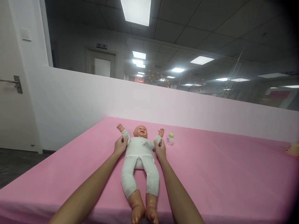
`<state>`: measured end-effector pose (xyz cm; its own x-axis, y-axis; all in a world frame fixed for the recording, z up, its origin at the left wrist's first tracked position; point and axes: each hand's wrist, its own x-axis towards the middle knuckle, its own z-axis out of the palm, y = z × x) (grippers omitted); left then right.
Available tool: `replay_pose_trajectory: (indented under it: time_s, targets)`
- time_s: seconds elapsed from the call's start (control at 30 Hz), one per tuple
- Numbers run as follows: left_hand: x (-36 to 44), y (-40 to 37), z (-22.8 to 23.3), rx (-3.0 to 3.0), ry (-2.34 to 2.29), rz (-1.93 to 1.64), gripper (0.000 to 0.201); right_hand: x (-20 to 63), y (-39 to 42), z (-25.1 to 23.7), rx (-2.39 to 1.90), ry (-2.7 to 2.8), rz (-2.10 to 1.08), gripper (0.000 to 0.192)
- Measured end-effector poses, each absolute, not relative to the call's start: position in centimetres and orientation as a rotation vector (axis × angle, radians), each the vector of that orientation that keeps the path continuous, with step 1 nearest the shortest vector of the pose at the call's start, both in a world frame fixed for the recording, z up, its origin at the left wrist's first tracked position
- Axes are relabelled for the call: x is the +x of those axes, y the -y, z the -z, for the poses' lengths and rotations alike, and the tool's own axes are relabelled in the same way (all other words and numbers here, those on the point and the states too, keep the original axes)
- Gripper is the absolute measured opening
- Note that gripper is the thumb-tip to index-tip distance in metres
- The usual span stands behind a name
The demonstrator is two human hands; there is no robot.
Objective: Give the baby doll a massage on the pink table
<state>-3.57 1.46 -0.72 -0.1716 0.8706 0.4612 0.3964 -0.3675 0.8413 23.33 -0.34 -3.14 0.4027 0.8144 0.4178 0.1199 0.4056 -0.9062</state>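
A baby doll (139, 147) with a white cloth body and plastic head, hands and feet lies on its back on the pink-covered table (210, 180). Its feet point toward me and both its arms are raised outward. My left hand (121, 145) is closed round the doll's sleeve on the left side. On the other side, my right hand (160, 149) pinches the opposite sleeve below the doll's hand. Just right of that hand stands a small baby bottle (170, 139) with a green cap, apart from my fingers.
A low white wall (163, 102) with glass above it runs along the table's far side. A door (16, 93) with a metal handle is at the left. Something beige (293, 149), partly cut off, sits at the right edge.
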Motion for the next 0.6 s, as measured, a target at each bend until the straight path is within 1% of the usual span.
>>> replay_pose_trajectory:
  time_s: [0.03, 0.1, 0.17, 0.23, 0.33, 0.37, 0.43, 0.5, 0.6]
  targets:
    - [-3.60, -1.40, 0.68, 1.700, -1.512, -1.562, 0.038, 23.36, 0.36, 3.10, -1.084, 1.062, -0.571, 0.038]
    - [-3.57, -1.32, 0.65, 1.763, -1.579, -1.554, 0.040, 23.36, 0.44, 3.03, -1.087, 1.076, -0.562, 0.035]
    - [-3.45, -1.29, 0.64, 1.874, -1.572, -1.526, 0.035, 23.29, 0.51, 3.02, -1.086, 1.184, -0.518, 0.028]
    - [-3.32, -1.27, 0.65, 2.008, -1.561, -1.483, 0.030, 23.16, 0.52, 3.08, -1.088, 1.309, -0.434, 0.026]
    - [-3.24, -1.18, 0.64, 2.112, -1.563, -1.444, 0.041, 23.06, 0.33, 3.23, -1.096, 1.379, -0.316, 0.031]
    - [-3.28, -1.15, 0.64, 2.103, -1.558, -1.447, 0.042, 23.09, 0.23, 3.29, -1.106, 1.362, -0.308, 0.030]
    - [-3.44, -1.15, 0.66, 2.027, -1.569, -1.476, 0.034, 23.26, 0.04, 3.42, -1.142, 1.290, -0.353, 0.027]
    - [-3.68, -1.26, 0.72, 1.892, -1.640, -1.521, 0.028, 23.53, -0.11, 3.54, -1.187, 1.179, -0.416, 0.028]
    - [-3.95, -1.52, 0.85, 1.726, -1.743, -1.562, 0.034, 23.80, -0.24, 3.67, -1.250, 1.038, -0.446, 0.033]
